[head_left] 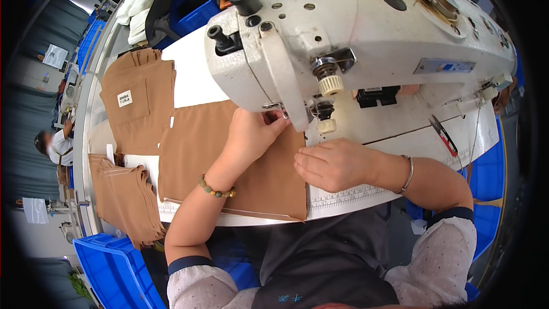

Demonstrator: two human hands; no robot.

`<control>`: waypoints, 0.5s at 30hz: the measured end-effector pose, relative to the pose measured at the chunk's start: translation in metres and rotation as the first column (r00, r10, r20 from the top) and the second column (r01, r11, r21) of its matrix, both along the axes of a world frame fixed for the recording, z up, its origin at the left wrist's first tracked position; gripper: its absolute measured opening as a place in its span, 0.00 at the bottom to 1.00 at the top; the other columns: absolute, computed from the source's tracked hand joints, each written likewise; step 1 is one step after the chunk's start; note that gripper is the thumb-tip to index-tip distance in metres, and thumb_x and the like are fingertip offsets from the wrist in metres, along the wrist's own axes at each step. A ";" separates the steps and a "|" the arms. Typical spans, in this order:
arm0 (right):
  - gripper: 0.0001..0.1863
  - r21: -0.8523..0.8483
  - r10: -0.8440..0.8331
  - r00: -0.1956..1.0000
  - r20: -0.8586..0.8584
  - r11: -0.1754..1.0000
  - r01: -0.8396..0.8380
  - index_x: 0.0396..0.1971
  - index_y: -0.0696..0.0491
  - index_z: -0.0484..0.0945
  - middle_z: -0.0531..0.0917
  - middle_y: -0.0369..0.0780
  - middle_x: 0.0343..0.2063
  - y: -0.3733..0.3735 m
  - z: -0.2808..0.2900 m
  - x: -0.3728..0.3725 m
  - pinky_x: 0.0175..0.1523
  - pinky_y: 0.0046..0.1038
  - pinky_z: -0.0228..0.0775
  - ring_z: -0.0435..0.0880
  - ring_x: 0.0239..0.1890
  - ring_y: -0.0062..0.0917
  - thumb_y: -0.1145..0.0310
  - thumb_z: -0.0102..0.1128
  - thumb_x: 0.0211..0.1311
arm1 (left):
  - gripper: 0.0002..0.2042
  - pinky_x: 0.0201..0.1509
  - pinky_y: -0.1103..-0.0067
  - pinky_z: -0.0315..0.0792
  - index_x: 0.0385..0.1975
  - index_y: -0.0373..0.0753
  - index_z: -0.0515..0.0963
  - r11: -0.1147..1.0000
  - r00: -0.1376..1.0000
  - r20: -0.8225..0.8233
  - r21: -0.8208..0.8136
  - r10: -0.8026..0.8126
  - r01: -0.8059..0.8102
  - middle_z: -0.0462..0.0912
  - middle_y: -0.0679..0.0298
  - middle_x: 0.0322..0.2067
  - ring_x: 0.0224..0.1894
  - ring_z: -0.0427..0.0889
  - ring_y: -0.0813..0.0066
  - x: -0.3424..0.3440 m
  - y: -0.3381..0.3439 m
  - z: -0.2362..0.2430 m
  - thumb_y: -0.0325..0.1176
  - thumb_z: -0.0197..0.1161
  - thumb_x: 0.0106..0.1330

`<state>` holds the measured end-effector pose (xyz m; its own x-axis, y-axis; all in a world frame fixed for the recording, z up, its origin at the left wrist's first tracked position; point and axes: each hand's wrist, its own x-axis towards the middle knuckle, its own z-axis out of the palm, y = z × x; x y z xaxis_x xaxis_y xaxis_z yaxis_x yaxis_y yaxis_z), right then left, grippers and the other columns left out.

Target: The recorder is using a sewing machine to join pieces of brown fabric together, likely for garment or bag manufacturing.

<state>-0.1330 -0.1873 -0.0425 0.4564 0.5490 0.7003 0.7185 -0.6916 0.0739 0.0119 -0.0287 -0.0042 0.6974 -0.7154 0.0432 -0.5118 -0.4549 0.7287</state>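
Observation:
A large piece of brown fabric (200,154) lies flat under the head of a white sewing machine (372,28). My left hand (251,134) is at the fabric's far part, close below the needle area, its thumb and fingertips pinched together. What sits between those fingertips is hidden by the hand and the machine head. At the fabric's right edge rests my right hand (334,165), fingers curled and pressed together near the edge. Whether it grips the cloth there is too small to make out.
Brown pieces with a white label (124,98) lie at the left, and a stack of brown cut pieces (123,194) is nearer. Red-handled thread snips (445,136) lie right. Blue bins (117,269) stand below the table. A person (57,146) works far left.

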 end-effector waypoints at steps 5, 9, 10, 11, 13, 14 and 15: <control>0.08 -0.027 -0.009 1.000 -0.028 1.000 0.008 0.25 0.56 0.78 0.77 0.36 0.25 -0.001 0.003 0.000 0.28 0.22 0.73 0.78 0.28 0.22 0.70 0.61 0.44 | 0.13 0.27 0.81 0.71 0.27 0.32 0.82 1.000 1.000 -0.008 -0.008 0.021 -0.021 0.82 0.67 0.21 0.23 0.74 0.84 -0.002 0.000 0.005 0.35 0.78 0.58; 0.06 -0.020 -0.029 1.000 -0.001 0.999 0.029 0.24 0.54 0.77 0.75 0.34 0.25 -0.005 0.002 0.002 0.29 0.22 0.73 0.76 0.28 0.21 0.70 0.61 0.44 | 0.12 0.27 0.80 0.71 0.27 0.32 0.83 0.999 0.999 0.033 -0.048 -0.003 0.005 0.83 0.67 0.22 0.23 0.75 0.82 0.001 -0.004 0.007 0.34 0.77 0.59; 0.06 -0.020 -0.027 1.000 -0.004 0.999 0.027 0.24 0.54 0.77 0.75 0.34 0.25 -0.005 0.001 0.002 0.29 0.22 0.73 0.76 0.28 0.21 0.70 0.61 0.44 | 0.09 0.31 0.77 0.74 0.31 0.33 0.83 1.000 0.998 0.053 -0.019 -0.016 0.017 0.84 0.65 0.24 0.25 0.79 0.77 0.003 -0.006 0.006 0.29 0.75 0.57; 0.06 -0.015 -0.036 0.999 -0.011 0.999 0.036 0.24 0.54 0.77 0.75 0.34 0.25 -0.006 0.001 0.002 0.29 0.22 0.73 0.76 0.28 0.21 0.70 0.61 0.44 | 0.09 0.34 0.75 0.77 0.35 0.33 0.83 1.000 0.997 0.071 0.012 -0.030 0.029 0.86 0.62 0.27 0.28 0.84 0.72 0.004 -0.007 0.006 0.24 0.73 0.55; 0.06 -0.009 -0.036 0.999 -0.014 0.999 0.036 0.24 0.54 0.77 0.75 0.34 0.25 -0.006 0.001 0.004 0.29 0.22 0.73 0.76 0.28 0.21 0.70 0.61 0.44 | 0.10 0.36 0.74 0.78 0.37 0.33 0.84 0.999 0.999 0.041 -0.028 -0.026 0.027 0.87 0.60 0.29 0.30 0.85 0.70 0.008 -0.007 0.002 0.23 0.73 0.55; 0.06 0.000 -0.036 0.999 -0.023 0.999 0.036 0.24 0.54 0.77 0.75 0.34 0.25 -0.006 0.002 0.004 0.29 0.22 0.73 0.76 0.28 0.21 0.70 0.61 0.44 | 0.11 0.37 0.73 0.79 0.38 0.33 0.84 0.997 1.000 0.010 -0.069 -0.029 0.029 0.88 0.59 0.31 0.32 0.86 0.68 0.010 -0.007 -0.001 0.23 0.73 0.54; 0.06 0.007 -0.038 0.999 -0.034 0.999 0.038 0.24 0.54 0.77 0.75 0.34 0.25 -0.007 0.002 0.005 0.29 0.22 0.73 0.76 0.28 0.21 0.70 0.61 0.44 | 0.11 0.37 0.73 0.79 0.38 0.33 0.84 0.997 1.000 0.010 -0.070 -0.027 0.028 0.88 0.59 0.31 0.32 0.86 0.68 0.012 -0.007 -0.004 0.23 0.73 0.54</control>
